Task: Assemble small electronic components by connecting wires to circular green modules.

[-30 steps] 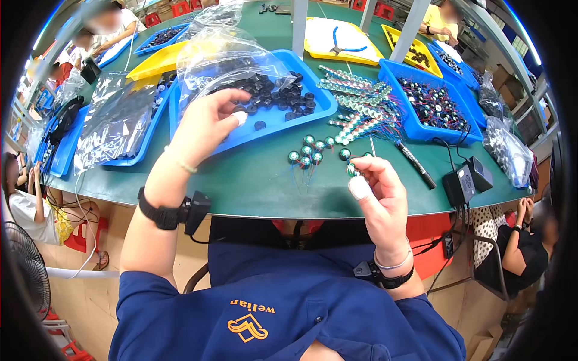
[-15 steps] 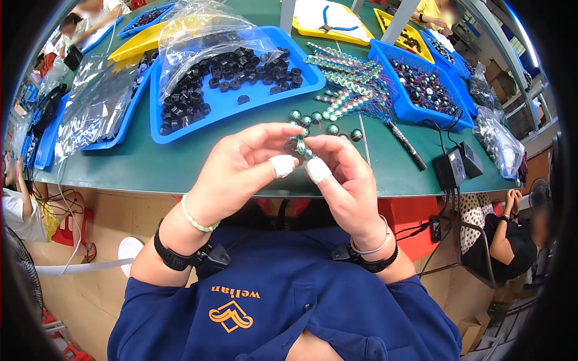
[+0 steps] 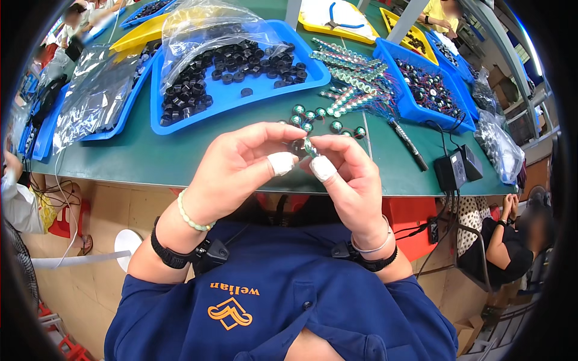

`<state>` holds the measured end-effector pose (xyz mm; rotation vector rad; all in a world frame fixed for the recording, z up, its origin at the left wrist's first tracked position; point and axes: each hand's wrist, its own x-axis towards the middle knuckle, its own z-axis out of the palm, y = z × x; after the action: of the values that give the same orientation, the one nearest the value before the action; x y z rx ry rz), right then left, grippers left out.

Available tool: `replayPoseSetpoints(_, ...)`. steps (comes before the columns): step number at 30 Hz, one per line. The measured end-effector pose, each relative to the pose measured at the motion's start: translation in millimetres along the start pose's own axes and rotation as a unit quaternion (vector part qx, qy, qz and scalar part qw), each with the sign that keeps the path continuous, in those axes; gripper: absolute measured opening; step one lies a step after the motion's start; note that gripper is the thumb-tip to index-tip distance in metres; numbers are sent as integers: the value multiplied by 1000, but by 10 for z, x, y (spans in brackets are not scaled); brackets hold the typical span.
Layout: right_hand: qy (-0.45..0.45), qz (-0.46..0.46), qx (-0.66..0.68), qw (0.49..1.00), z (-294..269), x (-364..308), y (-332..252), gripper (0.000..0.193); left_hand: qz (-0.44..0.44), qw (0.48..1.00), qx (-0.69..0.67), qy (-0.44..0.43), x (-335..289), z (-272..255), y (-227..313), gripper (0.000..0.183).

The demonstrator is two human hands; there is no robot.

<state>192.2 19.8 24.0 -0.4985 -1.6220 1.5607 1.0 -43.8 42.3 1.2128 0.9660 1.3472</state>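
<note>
Both my hands meet above the near edge of the green table, thumbs and index fingers pinched, with white wraps on the thumbs. My left hand grips a small dark round part, mostly hidden by its fingers. A small green, shiny piece sits between the fingertips of my right hand, touching or close beside the dark part; its exact kind is unclear. Just beyond my fingers lie several black round parts with green faces. Farther right rests a heap of green, clear-beaded strips with thin red and blue wires.
A blue tray of black ring-shaped parts and a plastic bag stands ahead left. To the right are a blue bin of wired round parts, a black marker and black power adapters. Pliers lie in a yellow tray. Other people sit around.
The green piece has turned slightly between my fingertips, and my right hand has shifted a little to the right. Both hands keep their pinch. The view has tilted slightly.
</note>
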Motion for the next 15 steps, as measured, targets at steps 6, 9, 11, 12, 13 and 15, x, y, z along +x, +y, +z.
replayPoseSetpoints(6,8,-22,-19,1000,-3,0,29,24,29,998,56,-1,3,-4,-9,35)
replayPoseSetpoints(9,21,-33,-32,999,6,-17,50,24,34,998,50,-7,6,-2,-29,36)
replayPoseSetpoints(11,27,-45,-52,997,10,-22,47,24,38,998,43,-9,10,-11,-56,36)
replayPoseSetpoints(12,37,-59,-100,993,12,-21,34,24,45,997,69,-11,15,-25,-69,35)
replayPoseSetpoints(13,46,-72,-147,985,16,-19,21,24,52,994,96,-13,13,-33,-74,35)
replayPoseSetpoints(15,43,-102,-216,970,29,-4,-27,24,39,998,47,3,-9,46,-66,34)
